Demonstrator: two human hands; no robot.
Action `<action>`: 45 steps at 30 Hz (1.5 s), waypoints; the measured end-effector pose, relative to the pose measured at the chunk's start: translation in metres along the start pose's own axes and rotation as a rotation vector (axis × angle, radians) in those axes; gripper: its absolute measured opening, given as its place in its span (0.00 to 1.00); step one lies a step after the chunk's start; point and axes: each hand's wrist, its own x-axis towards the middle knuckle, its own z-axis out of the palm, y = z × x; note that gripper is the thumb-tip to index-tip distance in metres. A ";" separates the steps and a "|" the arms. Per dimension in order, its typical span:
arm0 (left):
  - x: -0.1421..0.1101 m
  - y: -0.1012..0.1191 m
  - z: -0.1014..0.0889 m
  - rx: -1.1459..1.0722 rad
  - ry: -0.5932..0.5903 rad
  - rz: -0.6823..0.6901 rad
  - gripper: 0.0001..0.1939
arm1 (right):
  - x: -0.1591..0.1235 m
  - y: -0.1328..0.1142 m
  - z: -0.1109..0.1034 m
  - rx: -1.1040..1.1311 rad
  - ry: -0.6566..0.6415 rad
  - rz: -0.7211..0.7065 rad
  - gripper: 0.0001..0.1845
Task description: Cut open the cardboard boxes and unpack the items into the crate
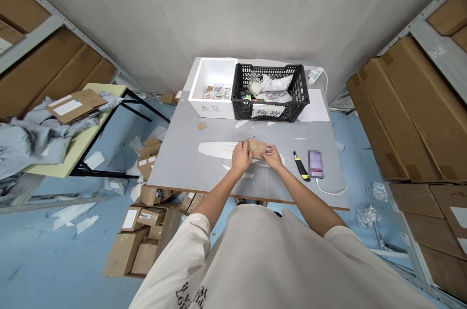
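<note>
A small brown cardboard box (257, 147) is held between my two hands just above the front middle of the grey table (189, 172). My left hand (241, 155) grips its left end with the fingers curled. At its right end, my right hand (273, 156) pinches the edge, fingertips closed. What is inside the box cannot be made out. Beneath and to the left lies a long piece of white paper (215, 149). A yellow-and-black utility knife (301, 166) rests right of my right hand, beside a phone (315, 164) on a white cable.
At the table's back stand a white foam box (213, 109) and a black plastic crate (270, 110) holding bagged items. A power strip (315, 74) lies at the back right. Cartons (126, 250) are piled on the floor at left; shelves of large boxes (397, 109) flank the table.
</note>
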 end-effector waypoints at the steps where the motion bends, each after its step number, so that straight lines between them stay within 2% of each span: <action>1: -0.002 -0.001 -0.003 -0.024 0.002 0.006 0.25 | -0.001 -0.003 0.002 0.010 -0.016 0.001 0.31; 3: -0.003 -0.001 -0.004 -0.072 -0.011 -0.001 0.26 | -0.004 -0.010 0.001 0.013 -0.024 -0.007 0.29; 6: -0.001 0.002 0.002 -0.148 -0.040 -0.020 0.25 | -0.005 -0.016 -0.013 0.007 0.013 -0.048 0.28; 10: 0.004 0.011 0.026 -0.282 -0.072 -0.044 0.25 | -0.005 -0.013 -0.042 -0.056 0.105 -0.128 0.26; 13: 0.005 0.018 0.045 -0.358 -0.130 -0.043 0.26 | -0.007 -0.003 -0.062 -0.118 0.148 -0.109 0.24; 16: 0.006 0.022 0.055 -0.379 -0.170 -0.020 0.26 | -0.010 0.009 -0.074 -0.118 0.185 -0.087 0.19; 20: 0.007 0.026 0.052 -0.250 -0.123 0.033 0.25 | -0.009 0.016 -0.079 -0.090 0.208 -0.060 0.19; 23: 0.006 0.034 0.045 -0.121 -0.108 0.141 0.22 | -0.008 0.017 -0.079 -0.094 0.212 -0.070 0.17; 28: -0.001 0.050 0.040 -0.017 -0.259 0.419 0.22 | -0.007 0.013 -0.072 -0.096 0.201 -0.137 0.14; 31: -0.005 0.051 0.036 0.040 -0.207 0.370 0.19 | -0.007 0.011 -0.065 -0.008 0.096 -0.175 0.16; 34: -0.006 0.037 0.027 0.108 -0.103 0.210 0.24 | -0.007 0.012 -0.056 -0.018 0.046 -0.152 0.15; 38: -0.006 -0.002 0.014 0.093 -0.032 0.000 0.24 | -0.009 0.018 -0.041 -0.114 0.024 0.007 0.12; 41: -0.009 -0.037 0.011 -0.016 -0.001 -0.149 0.21 | -0.013 0.019 -0.025 -0.105 -0.047 0.022 0.11; 45: -0.019 -0.070 0.020 -0.238 0.026 -0.203 0.22 | -0.020 0.015 -0.009 -0.079 -0.083 -0.025 0.10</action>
